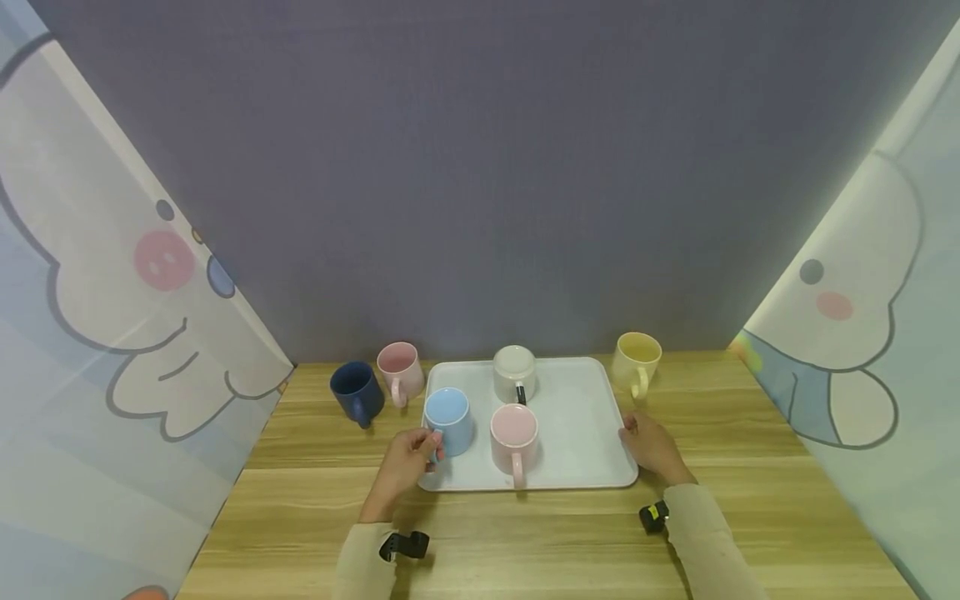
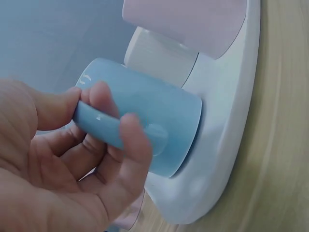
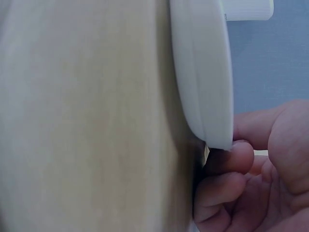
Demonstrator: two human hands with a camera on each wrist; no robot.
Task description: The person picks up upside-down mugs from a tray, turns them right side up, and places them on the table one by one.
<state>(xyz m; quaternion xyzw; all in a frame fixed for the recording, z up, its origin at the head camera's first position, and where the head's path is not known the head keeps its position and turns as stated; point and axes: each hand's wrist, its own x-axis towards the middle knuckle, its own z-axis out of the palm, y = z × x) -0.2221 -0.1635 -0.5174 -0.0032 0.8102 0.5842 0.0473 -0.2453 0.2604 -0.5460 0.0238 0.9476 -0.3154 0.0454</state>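
Long beige sleeves (image 1: 702, 533), black wrist cameras (image 1: 411, 546), yellow patch (image 1: 653, 511) on the right one

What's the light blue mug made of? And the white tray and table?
Light blue mug: probably glazed ceramic; its handle has glossy highlights. White tray: likely smooth plastic, given its even colour and rounded, moulded-looking corners. Table: smooth wood or wood-look print; streaky grain shows.
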